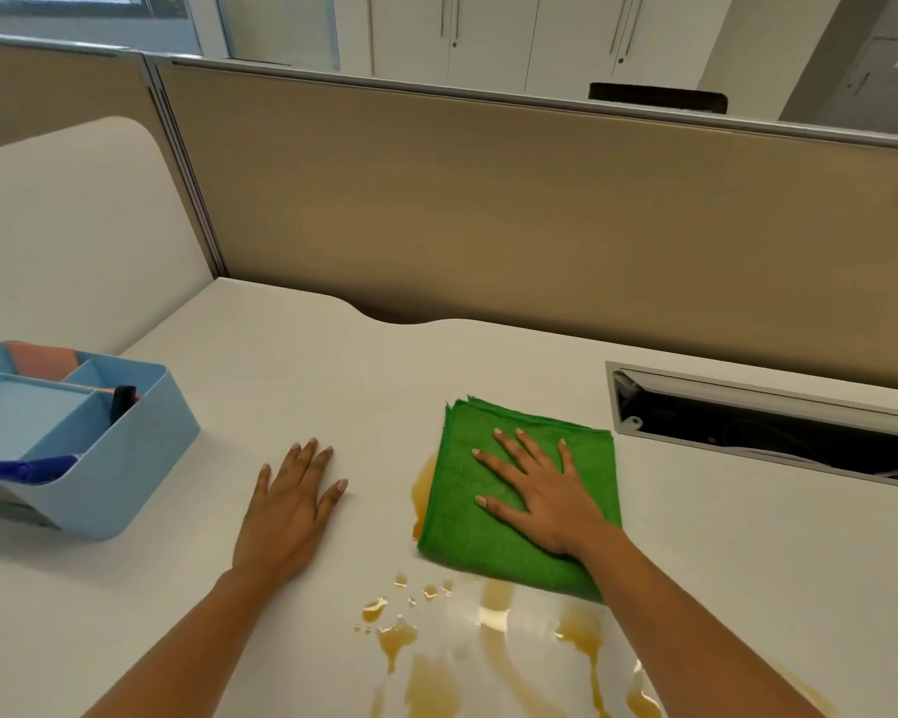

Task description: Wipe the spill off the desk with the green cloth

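A folded green cloth [467,531] lies flat on the white desk [291,365], right of centre. My right hand [537,492] presses down on it, palm flat and fingers spread. An amber spill [431,681] streaks and dots the desk in front of the cloth, toward me, and a thin band of it shows along the cloth's left edge. My left hand [289,510] rests flat on the bare desk to the left of the cloth, holding nothing.
A light blue organiser [141,458] with compartments stands at the left, holding a blue-capped item and a black one. An open cable slot [768,427] sits in the desk at the right. A tan partition [488,209] runs behind the desk.
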`<state>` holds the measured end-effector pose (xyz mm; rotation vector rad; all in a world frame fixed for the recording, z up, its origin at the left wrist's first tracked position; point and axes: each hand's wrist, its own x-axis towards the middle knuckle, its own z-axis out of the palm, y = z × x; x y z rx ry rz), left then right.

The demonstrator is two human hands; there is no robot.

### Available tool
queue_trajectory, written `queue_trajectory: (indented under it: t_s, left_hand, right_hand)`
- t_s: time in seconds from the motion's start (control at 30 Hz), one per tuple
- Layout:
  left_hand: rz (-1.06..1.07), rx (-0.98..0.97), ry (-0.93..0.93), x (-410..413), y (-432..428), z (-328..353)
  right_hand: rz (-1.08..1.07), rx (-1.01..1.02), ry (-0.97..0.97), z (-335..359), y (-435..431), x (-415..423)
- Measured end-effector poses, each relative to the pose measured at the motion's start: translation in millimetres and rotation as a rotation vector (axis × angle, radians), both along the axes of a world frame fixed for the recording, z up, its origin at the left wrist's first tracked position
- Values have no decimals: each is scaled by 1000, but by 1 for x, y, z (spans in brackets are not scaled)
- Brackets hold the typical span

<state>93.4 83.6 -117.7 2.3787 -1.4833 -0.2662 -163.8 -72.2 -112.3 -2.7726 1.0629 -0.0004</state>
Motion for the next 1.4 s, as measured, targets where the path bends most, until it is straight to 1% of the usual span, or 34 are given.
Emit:
queue_trajectory:
  t_s: [0.13,0.27,0.53,0.67,0.77,0.83,0.87,0.9,1.0,1.07,1.1,1.17,1.4]
  left_hand:
    - [12,-5,-20,2,1,-3]
    - [13,-8,-29,0,1,-6]
    - [22,-37,-26,0,-1,-6]
    - [27,-50,-34,0,0,-6]
    - [27,-55,-32,-1,1,-6]
    - [27,-61,-30,-2,2,-6]
    - [27,-65,-29,-1,2,-6]
    - [28,-68,-28,-1,2,-5]
    - [28,-75,-30,0,1,-5]
    - [29,-78,-27,0,1,-5]
    - [30,-79,-25,-1,1,-5]
    - [31,-80,-21,-2,1,-5]
    - [43,-77,14,-2,2,-5]
  right_hand:
    - [-86,8,19,-3,0,10]
    - [-199,12,-10,-5,2,18]
    - [-629,51,-122,-5,29,57]
    - [-817,127,-172,1,46,84]
    - [-872,235,-204,7,55,101]
    - [-846,309,-209,10,57,104]
    - [-797,312,-197,11,57,102]
    - [-723,278,-179,13,55,98]
    - [-416,66,-173,17,38,73]
    - [-232,9,-108,14,25,57]
    - [-189,8,-70,10,21,51]
    - [-188,1,-29,1,17,49]
    - [-286,1,-4,-5,20,70]
